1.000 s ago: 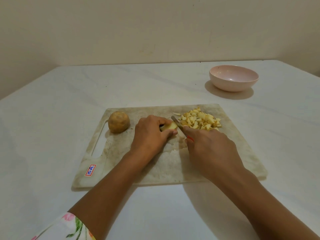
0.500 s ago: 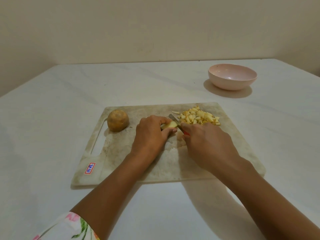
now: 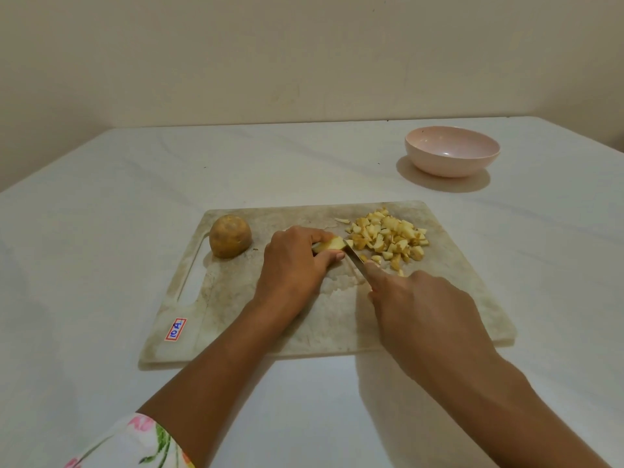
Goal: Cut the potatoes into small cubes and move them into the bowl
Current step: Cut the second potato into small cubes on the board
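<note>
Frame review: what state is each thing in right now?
bowl: upright, empty, on the table.
whole potato: uncut, on the cutting board.
potato piece: partly cut, gripped by the left hand.
potato cubes: diced, piled on the cutting board, not in the bowl.
knife: held by the right hand, blade at the potato piece.

The light is dim and soft, and a bit yellow. It seems to come from above and from the far side. The pink bowl [image 3: 452, 163] has a soft shadow in front of it on the white table [image 3: 101, 231], and a tiny bright spot inside. The right hand [image 3: 422, 315] makes a dark shadow to its left on the cutting board [image 3: 236, 315]. The whole picture looks a little fuzzy, and the wall [image 3: 304, 55] gets darker toward its corners.
</note>
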